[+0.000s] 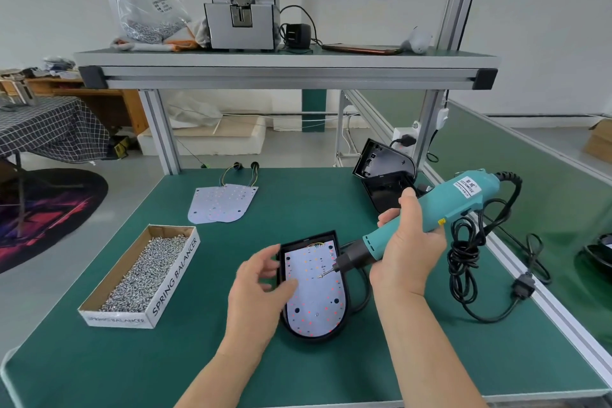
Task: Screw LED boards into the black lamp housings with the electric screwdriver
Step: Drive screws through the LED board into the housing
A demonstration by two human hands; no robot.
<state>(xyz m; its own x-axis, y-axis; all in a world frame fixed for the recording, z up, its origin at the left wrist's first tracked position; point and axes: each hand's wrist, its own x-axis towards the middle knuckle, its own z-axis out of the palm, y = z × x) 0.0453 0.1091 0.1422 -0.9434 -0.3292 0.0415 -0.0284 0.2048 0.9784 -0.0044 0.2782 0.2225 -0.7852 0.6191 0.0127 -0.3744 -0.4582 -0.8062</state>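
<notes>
A black lamp housing [344, 325] lies on the green table in front of me, with a white LED board [316, 301] seated inside it. My right hand [409, 248] grips the teal electric screwdriver [463, 202]; its bit tip [322, 276] points down at the board's upper middle, with a small screw at the tip. My left hand [261, 288] hovers at the housing's left edge, fingers spread, thumb over the board, holding nothing.
A cardboard box [142, 275] of loose screws sits to the left. Spare LED boards [222, 204] with wires lie farther back. More black housings [385, 175] are stacked at the back right. The screwdriver's black cable [470, 255] coils on the right. A shelf with a screw feeder [241, 7] hangs overhead.
</notes>
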